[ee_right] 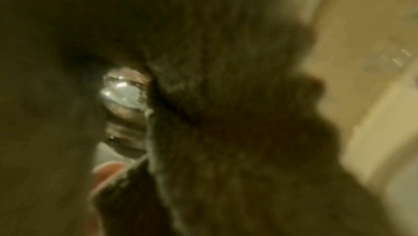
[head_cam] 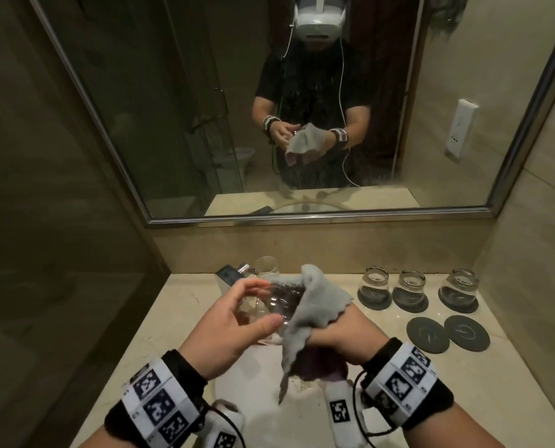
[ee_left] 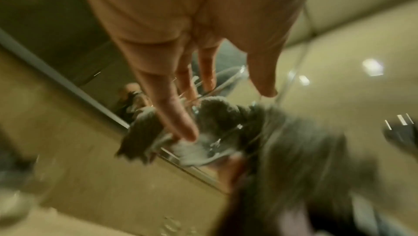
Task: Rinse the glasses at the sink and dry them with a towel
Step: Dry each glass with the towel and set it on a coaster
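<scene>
A clear glass [head_cam: 277,302] is up over the white sink [head_cam: 253,389]. My left hand [head_cam: 266,303] holds it, thumb on the near side and fingers spread on the far side. A grey towel [head_cam: 311,305] drapes over my right hand [head_cam: 342,333], which grips it and presses it against the glass; that hand's fingers are hidden by the cloth. In the left wrist view my left hand [ee_left: 229,114] reaches along the glass [ee_left: 217,143] with the towel [ee_left: 294,150] blurred below. The right wrist view shows mostly towel [ee_right: 226,114] and a glint of the glass [ee_right: 124,93].
Three glasses [head_cam: 410,287] stand upside down on dark coasters at the back right of the beige counter [head_cam: 179,302]. Two bare coasters [head_cam: 428,334] lie in front of them. Another glass [head_cam: 266,266] and a chrome fixture [head_cam: 234,276] sit behind my hands. A mirror [head_cam: 302,92] covers the wall.
</scene>
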The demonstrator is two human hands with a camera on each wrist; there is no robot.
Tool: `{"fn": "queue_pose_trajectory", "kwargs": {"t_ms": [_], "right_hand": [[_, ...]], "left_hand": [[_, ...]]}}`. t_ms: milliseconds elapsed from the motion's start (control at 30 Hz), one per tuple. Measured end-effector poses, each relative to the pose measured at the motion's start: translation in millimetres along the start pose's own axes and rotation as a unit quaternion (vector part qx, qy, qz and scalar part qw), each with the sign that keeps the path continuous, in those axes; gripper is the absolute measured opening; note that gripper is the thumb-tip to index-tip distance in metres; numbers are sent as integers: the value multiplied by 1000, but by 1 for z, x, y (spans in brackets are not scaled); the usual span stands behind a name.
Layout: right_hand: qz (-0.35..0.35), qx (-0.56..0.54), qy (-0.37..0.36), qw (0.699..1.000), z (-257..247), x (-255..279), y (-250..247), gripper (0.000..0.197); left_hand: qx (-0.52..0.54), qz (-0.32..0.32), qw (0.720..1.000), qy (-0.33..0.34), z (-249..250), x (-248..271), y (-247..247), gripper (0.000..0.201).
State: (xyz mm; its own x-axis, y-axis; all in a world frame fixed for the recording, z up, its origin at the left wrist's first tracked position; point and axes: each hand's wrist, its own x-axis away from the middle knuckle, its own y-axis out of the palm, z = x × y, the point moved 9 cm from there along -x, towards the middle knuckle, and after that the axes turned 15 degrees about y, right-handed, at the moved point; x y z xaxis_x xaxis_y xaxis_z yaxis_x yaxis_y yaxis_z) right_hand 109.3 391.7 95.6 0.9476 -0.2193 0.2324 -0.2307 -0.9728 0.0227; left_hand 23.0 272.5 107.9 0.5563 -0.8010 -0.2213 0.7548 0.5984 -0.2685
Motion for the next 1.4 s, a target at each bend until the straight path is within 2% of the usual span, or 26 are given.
{"fn": "queue_pose_trajectory", "kwargs": {"t_ms": [67, 133, 200, 267, 333, 367, 433, 500, 567, 600, 667, 700, 767, 833, 867, 933, 1000, 1067, 1100, 1167, 1200, 1233, 1267, 1333, 1367, 1400], "right_hand": [[-28, -157, 32, 987, 9, -9, -2, 41], [-105, -327, 87, 935, 17, -17, 11, 54], [-150, -405, 99, 896, 15, -18, 25, 54], [-132, -457, 90, 875, 16, -22, 29, 54], [-59, -481, 68, 872, 27, -26, 23, 54], [-25, -470, 52, 881, 31, -26, 20, 53], [51, -356, 15, 933, 32, -18, 9, 38], [82, -194, -19, 977, 19, -4, 4, 20], [38, -88, -4, 995, 10, 4, 11, 21], [19, -41, 8, 999, 10, 6, 12, 27], [51, 129, -5, 990, 6, 9, 9, 35], [61, 195, -27, 979, 1, 10, 9, 40], [60, 245, -60, 966, -3, 9, 11, 50], [37, 236, -68, 969, -8, 8, 16, 39], [25, 226, -69, 971, -9, 6, 18, 31], [30, 220, -59, 973, -4, 2, 17, 27], [53, 157, -65, 984, 7, -4, 9, 21], [98, 94, -100, 986, 12, -4, 0, 12], [133, 69, -91, 984, 18, -6, -7, 14], [127, -31, -31, 991, 31, -10, -6, 39], [112, -80, -6, 990, 38, -11, -3, 44], [102, -81, 3, 991, 41, -12, -1, 42], [81, -82, -8, 993, 37, -12, 4, 42], [96, -23, -56, 994, 26, -13, 2, 46], [167, 49, -94, 980, 24, -11, -9, 44], [118, 40, -55, 991, 15, -9, -6, 38]], "left_hand": [[-71, -17, 993, 96, 16, 0, 4, 61], [-124, -15, 975, 184, 28, 0, 7, 64], [-170, 5, 956, 238, 33, 2, 9, 65], [-186, 35, 951, 246, 31, 3, 9, 64], [-154, 76, 967, 188, 21, 2, 4, 61], [-122, 95, 978, 140, 14, 2, 2, 60], [-38, 124, 991, 43, -2, 2, -1, 55], [123, 138, 982, -45, -20, 3, 1, 52], [235, 121, 956, -130, -30, 6, 6, 54], [242, 102, 950, -170, -35, 9, 7, 58], [216, 63, 950, -215, -40, 15, 5, 65], [200, 51, 954, -216, -40, 15, 4, 65], [150, 44, 970, -185, -36, 12, 0, 61], [21, 27, 994, -107, -22, 7, -4, 54], [-72, 16, 996, -54, -12, 5, -7, 53], [-206, -11, 977, 51, 5, 4, -5, 58], [-221, -21, 970, 101, 13, 6, -3, 61], [-167, -3, 981, 99, 14, 8, -4, 59], [-123, 13, 989, 86, 11, 9, -5, 59], [-59, 53, 995, 64, 7, 9, -9, 60], [-27, 71, 996, 55, 6, 9, -10, 63], [32, 88, 995, 41, 1, 9, -9, 68], [119, 107, 987, 16, -5, 8, -8, 75], [303, 132, 943, -48, -17, 11, 0, 90], [358, 133, 921, -72, -20, 13, 2, 92], [395, 128, 905, -89, -22, 16, 4, 91]]}}
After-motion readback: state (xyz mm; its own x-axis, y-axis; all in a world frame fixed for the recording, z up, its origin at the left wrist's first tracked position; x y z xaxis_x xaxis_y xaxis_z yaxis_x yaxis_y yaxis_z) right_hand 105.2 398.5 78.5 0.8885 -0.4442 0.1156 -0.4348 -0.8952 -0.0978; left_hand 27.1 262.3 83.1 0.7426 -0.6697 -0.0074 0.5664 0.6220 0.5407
